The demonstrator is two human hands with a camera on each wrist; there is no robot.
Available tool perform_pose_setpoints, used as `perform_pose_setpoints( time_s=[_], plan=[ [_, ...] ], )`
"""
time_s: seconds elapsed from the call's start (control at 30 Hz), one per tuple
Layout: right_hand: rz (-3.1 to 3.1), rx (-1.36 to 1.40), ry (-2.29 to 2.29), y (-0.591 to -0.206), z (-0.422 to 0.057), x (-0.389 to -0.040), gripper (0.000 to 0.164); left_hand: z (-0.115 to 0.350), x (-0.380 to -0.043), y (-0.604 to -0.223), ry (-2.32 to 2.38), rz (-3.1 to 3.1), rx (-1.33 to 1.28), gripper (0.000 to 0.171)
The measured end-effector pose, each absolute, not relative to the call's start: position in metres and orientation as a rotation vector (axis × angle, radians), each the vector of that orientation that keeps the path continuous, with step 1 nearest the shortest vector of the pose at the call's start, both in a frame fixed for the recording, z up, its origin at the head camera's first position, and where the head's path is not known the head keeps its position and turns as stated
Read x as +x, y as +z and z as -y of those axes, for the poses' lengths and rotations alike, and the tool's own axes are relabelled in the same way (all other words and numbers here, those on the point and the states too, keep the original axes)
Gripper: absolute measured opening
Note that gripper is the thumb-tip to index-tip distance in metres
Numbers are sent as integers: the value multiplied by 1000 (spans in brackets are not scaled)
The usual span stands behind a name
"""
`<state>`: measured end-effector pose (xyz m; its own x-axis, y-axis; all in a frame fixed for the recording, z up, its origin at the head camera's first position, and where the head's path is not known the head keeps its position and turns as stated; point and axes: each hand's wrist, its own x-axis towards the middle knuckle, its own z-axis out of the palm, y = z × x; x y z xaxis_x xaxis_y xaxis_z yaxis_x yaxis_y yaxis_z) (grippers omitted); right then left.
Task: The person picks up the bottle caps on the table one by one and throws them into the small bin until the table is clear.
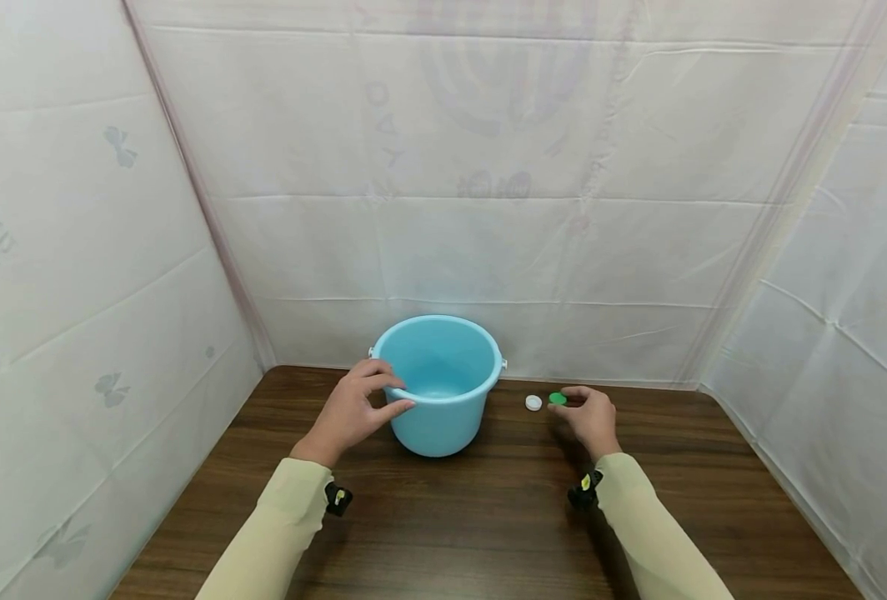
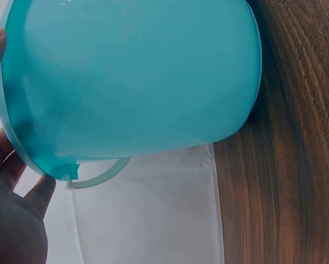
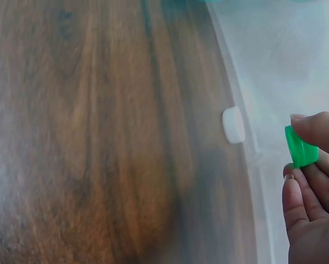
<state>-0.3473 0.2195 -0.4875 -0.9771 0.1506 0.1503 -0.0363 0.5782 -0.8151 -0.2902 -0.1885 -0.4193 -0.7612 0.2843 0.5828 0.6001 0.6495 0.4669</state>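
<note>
A light blue bucket point(image 1: 436, 429) stands upright on the table, its inside bare of anything visible. My left hand point(image 1: 349, 412) grips the near left of its rim, fingers over the edge and thumb along the outside. In the left wrist view the bucket's wall point(image 2: 137, 82) fills much of the frame. Off to the bucket's right, my right hand point(image 1: 589, 417) pinches a green bottle cap point(image 3: 300, 148) between thumb and fingers. A white bottle cap point(image 1: 533, 403) lies on the table, between the bucket and the green one.
The dark wooden table point(image 1: 443, 533) ends against a whitish plastic sheet point(image 1: 443, 250) at the back, with more sheeting on both sides. A pale carrying handle point(image 2: 104, 175) hangs at the bucket's far side.
</note>
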Motion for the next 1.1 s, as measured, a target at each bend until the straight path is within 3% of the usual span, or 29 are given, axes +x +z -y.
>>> perform_pose_setpoints(
  time_s=[1.1],
  plan=[
    [2569,-9,1445,-462,-211,-331,40,189,-291,-420,-916,2386,-709,21]
  ],
)
